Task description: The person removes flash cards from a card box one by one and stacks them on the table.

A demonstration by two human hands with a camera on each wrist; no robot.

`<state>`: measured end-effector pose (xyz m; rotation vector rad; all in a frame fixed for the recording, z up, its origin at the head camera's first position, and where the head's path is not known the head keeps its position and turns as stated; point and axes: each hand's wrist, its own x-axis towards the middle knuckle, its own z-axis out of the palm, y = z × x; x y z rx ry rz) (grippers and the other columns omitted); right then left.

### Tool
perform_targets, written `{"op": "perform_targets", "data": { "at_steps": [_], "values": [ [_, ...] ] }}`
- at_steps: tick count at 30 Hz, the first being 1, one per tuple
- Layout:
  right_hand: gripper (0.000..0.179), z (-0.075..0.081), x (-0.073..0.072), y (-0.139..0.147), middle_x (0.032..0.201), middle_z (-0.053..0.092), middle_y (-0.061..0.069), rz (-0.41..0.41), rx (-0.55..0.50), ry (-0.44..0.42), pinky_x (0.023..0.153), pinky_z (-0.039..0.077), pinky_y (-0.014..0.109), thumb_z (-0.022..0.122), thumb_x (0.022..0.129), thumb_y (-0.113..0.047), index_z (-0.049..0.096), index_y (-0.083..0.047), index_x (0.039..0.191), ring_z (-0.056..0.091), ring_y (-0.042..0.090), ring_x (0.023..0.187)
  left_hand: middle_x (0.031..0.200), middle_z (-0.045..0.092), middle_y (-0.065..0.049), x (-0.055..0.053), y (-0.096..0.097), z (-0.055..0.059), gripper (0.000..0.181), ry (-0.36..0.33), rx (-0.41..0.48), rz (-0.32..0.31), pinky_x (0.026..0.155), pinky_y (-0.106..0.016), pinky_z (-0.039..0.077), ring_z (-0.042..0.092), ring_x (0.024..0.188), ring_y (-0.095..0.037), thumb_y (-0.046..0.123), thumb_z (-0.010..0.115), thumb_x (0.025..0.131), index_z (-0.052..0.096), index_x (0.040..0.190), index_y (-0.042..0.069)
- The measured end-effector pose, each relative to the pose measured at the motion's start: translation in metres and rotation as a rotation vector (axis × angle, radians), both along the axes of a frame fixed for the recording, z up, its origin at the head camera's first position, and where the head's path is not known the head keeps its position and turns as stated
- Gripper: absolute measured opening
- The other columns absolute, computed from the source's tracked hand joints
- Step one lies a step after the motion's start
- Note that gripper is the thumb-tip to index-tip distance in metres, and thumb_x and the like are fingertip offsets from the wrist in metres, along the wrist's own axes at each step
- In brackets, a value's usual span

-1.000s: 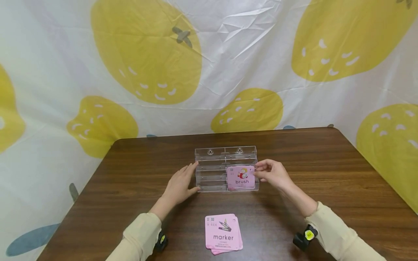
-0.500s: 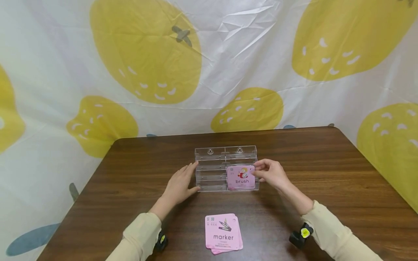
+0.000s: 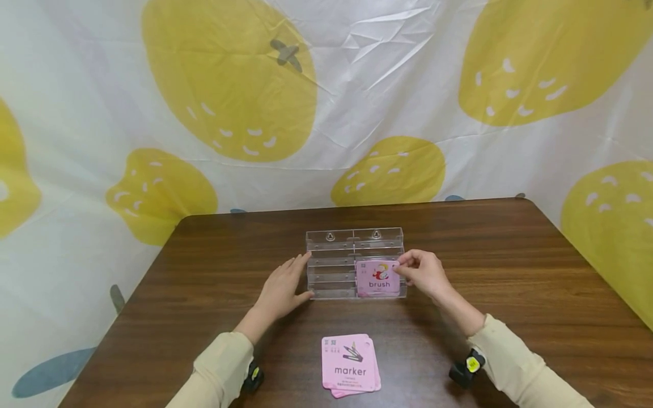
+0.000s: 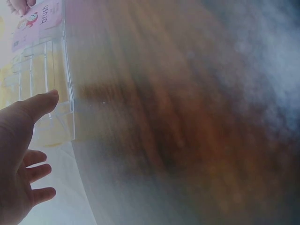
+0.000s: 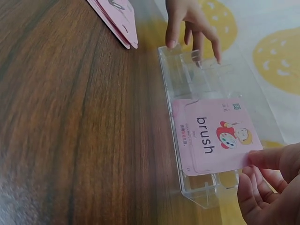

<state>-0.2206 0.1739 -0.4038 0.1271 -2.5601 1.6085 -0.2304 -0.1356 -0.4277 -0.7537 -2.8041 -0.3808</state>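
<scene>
A clear plastic rack point(image 3: 330, 270) with two columns of stepped pockets stands on the brown table point(image 3: 229, 249). In its lower right pocket sits a pink card point(image 5: 211, 136) printed "brush", its bottom edge behind the clear front lip. My right hand point(image 3: 427, 276) pinches that card's upper right corner between thumb and fingers. At the rack's left side my left hand point(image 3: 282, 288) rests with extended fingers and thumb against the edge. Nearer to me lies a small pile of pink cards point(image 3: 349, 362), the top one reading "marker".
A white curtain point(image 3: 326, 113) with large yellow fruit prints hangs behind and beside the table. Black wrist cameras show below both cuffs, the right one point(image 3: 465, 371) close above the tabletop.
My right wrist and forearm have shifted slightly inward and toward me, while the fingers stay at the brush card. The left hand, the rack and the pile look unchanged.
</scene>
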Motion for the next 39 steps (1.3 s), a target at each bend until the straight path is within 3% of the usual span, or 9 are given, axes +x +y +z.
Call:
{"op": "perform_targets", "data": {
  "at_steps": [7, 11, 23, 39],
  "values": [
    [0.012, -0.001, -0.001, 0.002, 0.069, 0.062, 0.009, -0.026, 0.014, 0.032, 0.051, 0.053, 0.035, 0.066, 0.081, -0.005, 0.064, 0.007, 0.085, 0.055, 0.016, 0.058, 0.137, 0.041, -0.020, 0.000, 0.000, 0.000, 0.084, -0.002, 0.005, 0.001, 0.100, -0.050, 0.034, 0.040, 0.123, -0.036, 0.034, 0.072, 0.075, 0.027, 0.141, 0.009],
    [0.013, -0.002, -0.002, 0.003, 0.070, 0.062, 0.010, -0.038, -0.005, 0.032, 0.051, 0.052, 0.031, 0.064, 0.083, -0.006, 0.065, 0.007, 0.087, 0.056, 0.019, 0.058, 0.137, 0.041, -0.020, 0.000, 0.000, 0.001, 0.084, 0.001, 0.004, 0.000, 0.099, -0.050, 0.034, 0.040, 0.123, -0.036, 0.034, 0.073, 0.075, 0.027, 0.141, 0.010],
    [0.017, 0.005, -0.003, 0.005, 0.071, 0.058, 0.009, 0.035, -0.151, 0.028, 0.052, 0.050, 0.024, 0.058, 0.086, -0.003, 0.058, 0.013, 0.093, 0.052, 0.010, 0.058, 0.137, 0.041, -0.020, 0.000, 0.000, 0.001, 0.084, -0.007, -0.002, 0.008, 0.100, -0.050, 0.034, 0.040, 0.123, -0.035, 0.034, 0.072, 0.075, 0.026, 0.142, 0.010],
    [0.018, 0.020, 0.000, 0.006, 0.072, 0.059, 0.007, 0.062, -0.191, 0.040, 0.053, 0.050, 0.022, 0.057, 0.087, -0.001, 0.055, 0.015, 0.094, 0.055, 0.009, 0.060, 0.138, 0.040, -0.020, -0.001, 0.000, 0.000, 0.085, -0.025, -0.015, 0.016, 0.101, -0.049, 0.033, 0.039, 0.125, -0.034, 0.035, 0.072, 0.076, 0.025, 0.143, 0.011]
  ]
}}
